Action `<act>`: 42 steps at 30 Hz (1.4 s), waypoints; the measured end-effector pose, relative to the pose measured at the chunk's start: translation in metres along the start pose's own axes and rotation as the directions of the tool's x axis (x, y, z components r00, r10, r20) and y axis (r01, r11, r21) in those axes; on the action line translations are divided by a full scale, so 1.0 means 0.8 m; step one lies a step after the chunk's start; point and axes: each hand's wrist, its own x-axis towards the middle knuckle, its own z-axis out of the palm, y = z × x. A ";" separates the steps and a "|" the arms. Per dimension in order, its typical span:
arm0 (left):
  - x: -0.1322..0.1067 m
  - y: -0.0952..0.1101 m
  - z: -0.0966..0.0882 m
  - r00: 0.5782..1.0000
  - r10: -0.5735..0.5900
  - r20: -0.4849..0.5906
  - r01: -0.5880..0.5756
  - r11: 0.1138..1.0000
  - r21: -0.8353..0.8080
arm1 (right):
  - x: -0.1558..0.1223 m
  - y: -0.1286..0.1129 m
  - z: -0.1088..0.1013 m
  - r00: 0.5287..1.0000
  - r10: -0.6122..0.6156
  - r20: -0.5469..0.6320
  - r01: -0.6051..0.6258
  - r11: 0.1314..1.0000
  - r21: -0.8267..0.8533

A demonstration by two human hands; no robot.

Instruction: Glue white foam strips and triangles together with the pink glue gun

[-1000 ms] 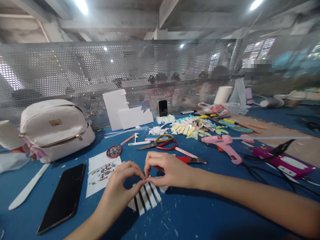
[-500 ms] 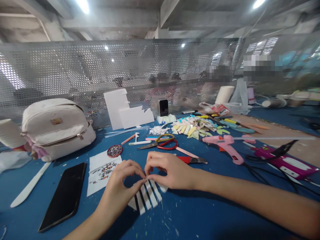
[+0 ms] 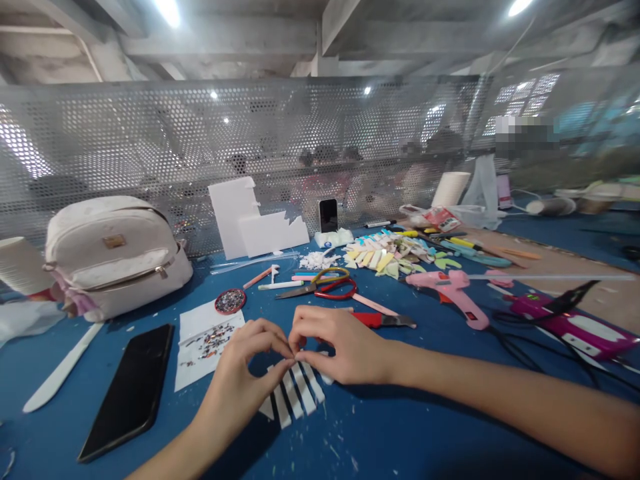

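Observation:
Thumb and fingers of my left hand (image 3: 239, 365) are pinched, and their tips meet those of my right hand (image 3: 345, 343), also pinched. Whatever sits between the tips is too small to make out. Just below and behind the fingers, several white strips (image 3: 303, 390) lie side by side on the blue table, their upper ends partly covered by my hands. Left of my left hand is a white sheet (image 3: 187, 367) scattered with small dark and coloured bits (image 3: 213, 340). A round red-rimmed dish (image 3: 230, 301) of similar bits rests at its upper corner.
Scissors (image 3: 320, 287), red-handled pliers (image 3: 383, 320) and a pink glue gun (image 3: 450, 290) lie beyond and right of my hands. A black phone (image 3: 127, 393), a white plastic knife (image 3: 63, 370) and a pale backpack (image 3: 113, 257) are at the left. Cut coloured pieces (image 3: 387, 253) are heaped farther back.
Both hands keep nearly the same place and pinch, with only a slight shift of the fingers. The whole view has moved very slightly.

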 end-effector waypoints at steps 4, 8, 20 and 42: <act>-0.001 0.001 0.002 0.999 0.014 -0.029 -0.014 1.000 0.005 | -0.001 -0.001 0.000 1.000 -0.027 -0.009 0.027 1.000 0.000; -0.001 0.000 0.000 0.998 0.039 -0.055 -0.038 0.999 0.014 | -0.001 0.003 -0.001 0.999 -0.032 -0.014 0.032 0.999 0.009; -0.001 -0.011 -0.002 0.999 0.023 -0.049 -0.021 0.999 0.027 | -0.001 0.005 -0.003 1.000 0.009 -0.024 -0.008 0.999 0.039; 0.001 -0.013 -0.001 1.000 -0.014 -0.001 0.014 0.999 0.039 | -0.004 0.014 0.002 0.999 0.027 -0.029 -0.027 1.000 -0.002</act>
